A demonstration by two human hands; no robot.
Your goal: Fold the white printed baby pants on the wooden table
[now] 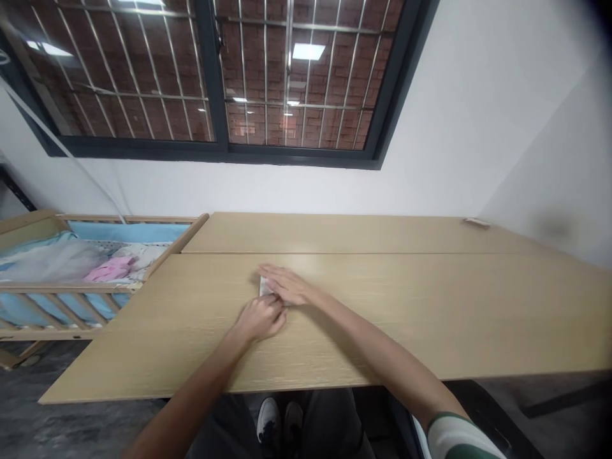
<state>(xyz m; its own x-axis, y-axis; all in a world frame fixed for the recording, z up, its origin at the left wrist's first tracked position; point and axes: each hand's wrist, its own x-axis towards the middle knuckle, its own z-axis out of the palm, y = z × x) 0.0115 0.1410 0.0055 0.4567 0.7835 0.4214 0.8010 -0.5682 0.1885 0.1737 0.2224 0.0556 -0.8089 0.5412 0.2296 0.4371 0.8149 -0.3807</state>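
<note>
The person wears a white sleeve (459, 440) (banded dark green), dark trousers (329, 421) and black-and-white sneakers (268, 428).

left hand (261, 319): 1 — right hand (287, 285): 1 — white paper (262, 287): 1 — tabletops (430, 319): 2 — wooden crib (57, 288): 1

Single head-worn view, facing forward and down over wooden table (406, 319), onto left hand (261, 317), right hand (287, 285).

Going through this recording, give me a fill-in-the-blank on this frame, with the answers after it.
The right hand lies ____ on a small white item, while the left hand is curled.
The striped sleeve is on the ____ arm.
The pink cloth lies inside a wooden ____.
Through the window, a ____ wall shows.

Missing words: flat; right; crib; brick.
</note>
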